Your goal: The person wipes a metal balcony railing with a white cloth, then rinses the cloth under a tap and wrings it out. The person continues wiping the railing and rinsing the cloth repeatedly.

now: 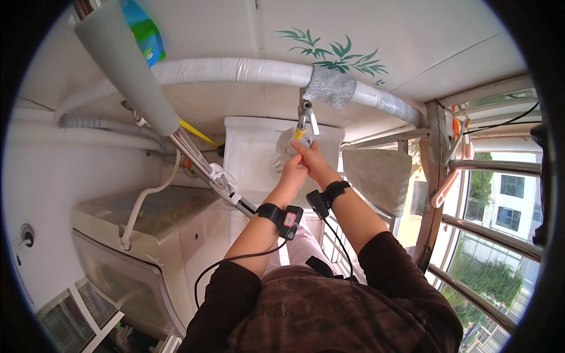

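Over the white sink (242, 136), my two hands come together below a metal tap (304, 112) with a yellow nozzle (299, 133). My right hand (315, 160) is closed, its fingertips just under the nozzle and against a clear, see-through thing (285, 141) whose kind I cannot make out. Touching it from the left, my left hand (293, 173) has its fingers curled, and what they hold is hidden. Clear water or another see-through shape (278, 166) shows in the basin beside my left fingers. Black straps with small boxes and cables sit on both wrists.
A metal pole with a grey sleeve (126, 67) slants across the left, above a top-loading appliance (147, 220). A wrapped white pipe (235, 70) runs behind the tap, with a grey cloth (332, 86) around it. Grey fabric (378, 179) hangs right of the sink, near window rails (497, 236).
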The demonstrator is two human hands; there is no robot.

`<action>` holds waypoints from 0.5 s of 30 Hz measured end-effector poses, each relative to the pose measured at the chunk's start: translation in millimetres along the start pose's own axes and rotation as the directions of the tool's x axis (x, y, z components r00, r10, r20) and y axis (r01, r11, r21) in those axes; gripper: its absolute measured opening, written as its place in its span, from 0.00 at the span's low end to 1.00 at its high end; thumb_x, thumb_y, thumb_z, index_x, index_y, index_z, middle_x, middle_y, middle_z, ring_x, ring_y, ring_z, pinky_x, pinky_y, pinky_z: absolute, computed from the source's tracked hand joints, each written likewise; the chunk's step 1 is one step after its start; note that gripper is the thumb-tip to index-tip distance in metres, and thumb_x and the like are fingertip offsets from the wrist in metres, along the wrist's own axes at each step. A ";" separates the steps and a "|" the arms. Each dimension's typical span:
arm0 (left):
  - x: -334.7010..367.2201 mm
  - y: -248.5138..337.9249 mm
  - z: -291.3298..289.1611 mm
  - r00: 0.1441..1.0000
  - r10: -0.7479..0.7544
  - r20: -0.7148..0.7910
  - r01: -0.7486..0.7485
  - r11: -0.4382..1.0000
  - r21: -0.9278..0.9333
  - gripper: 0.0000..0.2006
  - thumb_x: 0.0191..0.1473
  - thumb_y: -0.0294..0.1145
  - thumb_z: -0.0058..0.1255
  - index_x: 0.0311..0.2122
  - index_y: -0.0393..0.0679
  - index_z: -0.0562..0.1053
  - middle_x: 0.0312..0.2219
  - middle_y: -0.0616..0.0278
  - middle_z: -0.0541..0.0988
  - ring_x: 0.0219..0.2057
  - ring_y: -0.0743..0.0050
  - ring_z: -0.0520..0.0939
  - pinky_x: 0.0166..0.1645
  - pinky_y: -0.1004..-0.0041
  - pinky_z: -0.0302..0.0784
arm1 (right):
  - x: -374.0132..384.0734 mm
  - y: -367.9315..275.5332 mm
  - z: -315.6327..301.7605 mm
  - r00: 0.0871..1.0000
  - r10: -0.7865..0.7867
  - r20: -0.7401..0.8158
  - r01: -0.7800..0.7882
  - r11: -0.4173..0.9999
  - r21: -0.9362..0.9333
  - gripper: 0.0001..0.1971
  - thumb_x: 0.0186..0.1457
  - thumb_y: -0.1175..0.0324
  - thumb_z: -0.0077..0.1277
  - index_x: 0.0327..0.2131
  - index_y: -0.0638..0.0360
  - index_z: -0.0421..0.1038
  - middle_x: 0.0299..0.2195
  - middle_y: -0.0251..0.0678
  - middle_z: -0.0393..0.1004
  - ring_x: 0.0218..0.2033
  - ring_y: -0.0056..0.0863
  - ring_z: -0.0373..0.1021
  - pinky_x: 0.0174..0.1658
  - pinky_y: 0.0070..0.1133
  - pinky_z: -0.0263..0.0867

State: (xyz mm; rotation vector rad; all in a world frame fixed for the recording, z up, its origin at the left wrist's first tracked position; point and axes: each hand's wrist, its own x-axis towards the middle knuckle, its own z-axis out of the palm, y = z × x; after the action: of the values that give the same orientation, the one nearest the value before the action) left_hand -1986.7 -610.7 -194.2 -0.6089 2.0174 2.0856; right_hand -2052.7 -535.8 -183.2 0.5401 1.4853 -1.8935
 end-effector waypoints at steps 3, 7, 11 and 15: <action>-13.5 13.1 -5.8 0.979 -0.193 0.059 0.201 0.914 -0.352 0.14 0.52 0.31 0.44 0.43 0.36 0.70 0.37 0.61 0.75 0.42 0.70 0.74 0.44 0.68 0.69 | 2.3 2.3 3.5 0.994 -0.069 -0.081 0.064 0.996 -0.063 0.21 0.53 0.70 0.52 0.50 0.59 0.57 0.37 0.38 0.68 0.34 0.25 0.69 0.35 0.23 0.69; -6.1 20.9 -22.8 0.820 -0.569 0.057 0.433 0.553 -0.712 0.28 0.55 0.55 0.42 0.49 0.40 0.63 0.45 0.56 0.69 0.45 0.66 0.72 0.47 0.58 0.69 | -10.4 7.6 2.4 0.984 -0.150 0.093 0.148 0.989 0.029 0.18 0.56 0.66 0.49 0.48 0.60 0.59 0.39 0.37 0.68 0.34 0.24 0.68 0.35 0.22 0.68; 22.9 4.9 -26.0 0.887 -0.437 0.151 0.324 0.355 -0.877 0.28 0.54 0.55 0.45 0.48 0.38 0.63 0.43 0.53 0.70 0.44 0.63 0.73 0.48 0.61 0.71 | -36.3 4.7 -3.6 0.968 -0.101 0.232 0.180 0.918 -0.352 0.14 0.58 0.63 0.48 0.44 0.59 0.63 0.37 0.33 0.70 0.34 0.21 0.67 0.34 0.20 0.65; 30.3 -13.4 -24.3 0.910 -0.337 0.243 0.374 0.409 -0.833 0.19 0.52 0.48 0.49 0.41 0.43 0.67 0.31 0.61 0.73 0.34 0.66 0.76 0.39 0.70 0.73 | -50.3 2.1 -2.6 0.915 -0.249 0.318 0.404 0.593 -0.696 0.16 0.57 0.58 0.49 0.42 0.60 0.64 0.27 0.31 0.71 0.29 0.16 0.66 0.31 0.17 0.63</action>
State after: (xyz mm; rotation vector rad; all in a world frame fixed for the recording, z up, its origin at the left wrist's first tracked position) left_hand -2004.6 -638.5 -218.7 -1.0056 0.5014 2.6473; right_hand -2016.4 -521.2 -151.3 -0.3333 2.1498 -1.2996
